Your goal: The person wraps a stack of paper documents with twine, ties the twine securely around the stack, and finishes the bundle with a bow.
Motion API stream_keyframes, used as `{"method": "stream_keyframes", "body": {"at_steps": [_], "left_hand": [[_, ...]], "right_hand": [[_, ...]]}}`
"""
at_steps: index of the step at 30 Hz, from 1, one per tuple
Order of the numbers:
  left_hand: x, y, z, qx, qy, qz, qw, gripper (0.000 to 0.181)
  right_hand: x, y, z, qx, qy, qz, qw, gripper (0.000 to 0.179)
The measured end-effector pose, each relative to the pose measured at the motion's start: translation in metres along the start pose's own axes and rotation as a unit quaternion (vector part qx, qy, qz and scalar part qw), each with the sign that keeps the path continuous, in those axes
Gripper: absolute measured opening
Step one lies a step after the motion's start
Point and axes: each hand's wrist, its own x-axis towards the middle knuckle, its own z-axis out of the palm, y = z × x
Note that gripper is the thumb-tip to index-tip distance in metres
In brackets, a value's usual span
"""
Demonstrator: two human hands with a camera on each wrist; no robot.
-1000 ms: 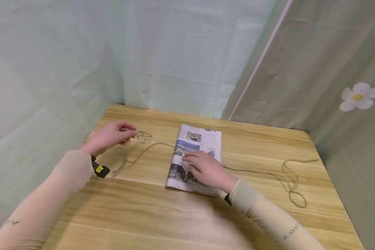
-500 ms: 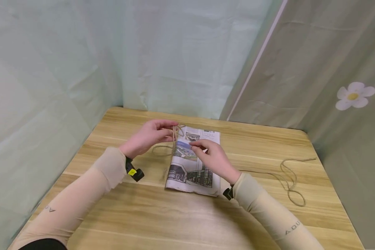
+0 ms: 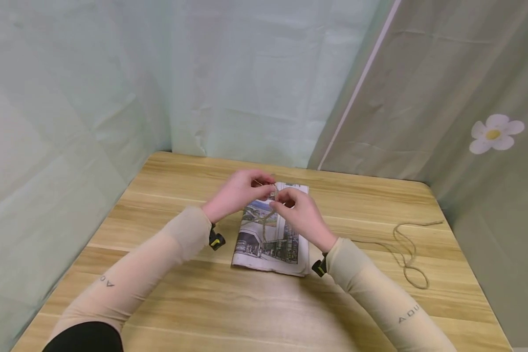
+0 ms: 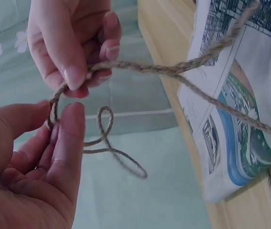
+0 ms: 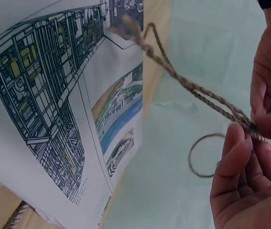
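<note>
A folded newspaper lies flat on the table, its printed side up. Over its far half my left hand and right hand meet, fingertips close together. Both pinch a brown twine between thumb and fingers. In the left wrist view the left hand holds a small doubled bend of it, just below the right hand. A frayed twine end sticks out over the newspaper in the right wrist view. Loose loops of twine hang beyond the left hand.
The other length of the twine runs right from the newspaper and lies in loose curves on the wooden table. Pale curtains stand close behind the table and at its sides. A small black wrist camera sits under the left wrist.
My left hand has carried its twine from the table's left side rightward over the newspaper. The right hand has lifted off the newspaper and now pinches the twine too.
</note>
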Motion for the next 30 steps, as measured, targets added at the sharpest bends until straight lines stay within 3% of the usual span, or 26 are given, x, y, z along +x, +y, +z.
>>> {"method": "stream_keyframes", "body": {"at_steps": [4, 7, 10, 13, 15, 22, 30], "left_hand": [[-0.001, -0.006, 0.001, -0.025, 0.008, 0.005, 0.9996, 0.033], [-0.005, -0.018, -0.004, 0.005, 0.014, 0.013, 0.9998, 0.029], [-0.010, -0.034, -0.009, 0.070, -0.028, 0.018, 0.9970, 0.030], [-0.015, -0.050, -0.011, 0.124, -0.092, 0.025, 0.9877, 0.037], [-0.018, -0.058, -0.011, 0.143, -0.114, 0.029, 0.9826, 0.041], [-0.017, -0.063, -0.013, 0.131, -0.083, 0.008, 0.9879, 0.022], [-0.012, -0.064, -0.017, 0.090, -0.055, 0.004, 0.9944, 0.021]], "right_hand": [[0.003, 0.001, -0.007, 0.028, 0.031, 0.015, 0.9990, 0.010], [0.005, -0.001, -0.018, 0.077, 0.052, 0.022, 0.9954, 0.013], [0.006, -0.005, -0.032, 0.116, 0.071, 0.022, 0.9905, 0.017], [0.007, -0.006, -0.047, 0.131, 0.087, 0.020, 0.9873, 0.021], [0.007, -0.007, -0.056, 0.135, 0.097, 0.022, 0.9859, 0.023], [0.003, -0.003, -0.082, 0.155, 0.120, 0.043, 0.9797, 0.033], [-0.004, 0.016, -0.102, 0.135, 0.122, 0.071, 0.9808, 0.033]]}}
